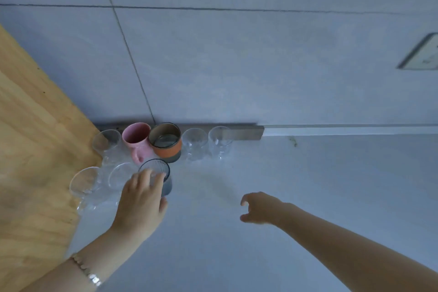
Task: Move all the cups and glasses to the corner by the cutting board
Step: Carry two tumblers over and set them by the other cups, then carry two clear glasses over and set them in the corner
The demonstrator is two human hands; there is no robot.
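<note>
Along the back wall stand a clear glass (106, 141), a pink mug (137, 141), an orange and grey cup (166, 141) and two more clear glasses (194, 143) (220, 141). In front of them, beside the wooden cutting board (30, 149), stand two clear glasses (84, 182) (118, 176) and a dark grey ribbed glass (157, 169). My left hand (139, 201) wraps around the dark grey glass from the near side. My right hand (260, 207) hovers over the counter to the right, fingers apart, holding nothing.
A grey counter (308, 197) stretches to the right and towards me. A tiled wall (237, 66) rises behind the cups, with a socket plate (422, 54) at the far right. A metal strip (246, 131) runs along the wall's foot.
</note>
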